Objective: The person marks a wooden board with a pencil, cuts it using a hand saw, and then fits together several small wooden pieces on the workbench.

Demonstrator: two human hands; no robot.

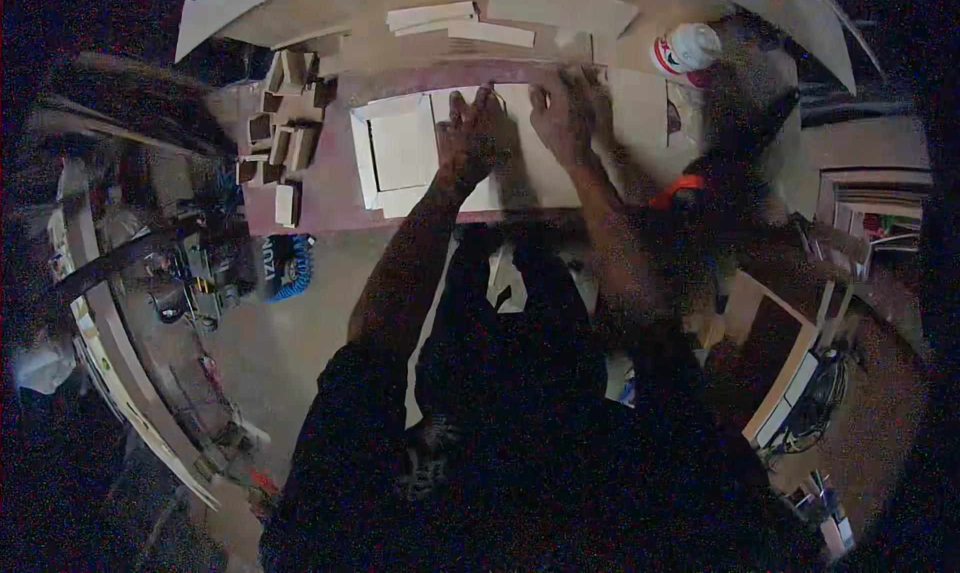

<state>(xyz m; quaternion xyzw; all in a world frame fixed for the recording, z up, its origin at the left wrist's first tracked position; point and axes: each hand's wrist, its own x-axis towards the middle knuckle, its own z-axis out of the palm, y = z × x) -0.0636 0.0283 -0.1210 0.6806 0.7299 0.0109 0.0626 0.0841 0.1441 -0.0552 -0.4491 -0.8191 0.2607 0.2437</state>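
Note:
My left hand (470,138) lies over a pale flat panel (405,158), its fingers apart and somewhat bent near the far edge. Dark lines form a rectangle on the left part of that panel. To the right, my right hand (565,123) rests on another pale board (635,113), fingers loosely bent and spread, slightly smeared. Nothing shows in either hand, though the undersides of the fingers are hidden. Both boards lie flat on the reddish worktop (335,173).
Several small wooden blocks (290,143) stand at the worktop's left. Pale strips (490,33) and a wider board (560,5) lie at the back. A white bottle with a red label (690,48) is at the back right. A brown-fronted frame (765,358) leans at lower right.

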